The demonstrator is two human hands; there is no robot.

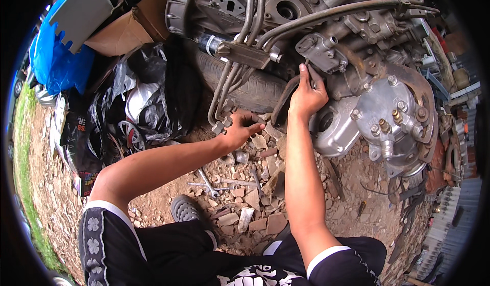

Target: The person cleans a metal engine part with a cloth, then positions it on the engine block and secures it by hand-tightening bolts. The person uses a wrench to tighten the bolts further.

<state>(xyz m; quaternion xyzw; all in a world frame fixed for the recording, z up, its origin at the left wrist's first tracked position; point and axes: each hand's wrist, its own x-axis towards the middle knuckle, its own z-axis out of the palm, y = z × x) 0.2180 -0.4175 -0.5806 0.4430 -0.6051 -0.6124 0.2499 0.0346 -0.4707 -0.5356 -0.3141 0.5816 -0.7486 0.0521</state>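
My right hand (309, 96) is raised to the engine's lower side, its fingers drawn together at the edge of a small grey metal cover (322, 55). Something thin shows at the fingertips, too small to name. My left hand (238, 132) hangs lower, half curled, with a gap between thumb and forefinger and nothing seen in it. Beside its wrist are the hex nuts (222, 126) at the ends of bent metal pipes (224, 89). A clamp block (244, 54) joins these pipes higher up.
The large engine (286, 5) fills the top, with a tyre (250, 84) beneath it. A round bolted metal housing (380, 107) stands at right. Wrenches (208, 185) lie among broken stones. Black plastic bags (143, 92), a cardboard box (125, 33) and a blue bag (58, 56) are at left.
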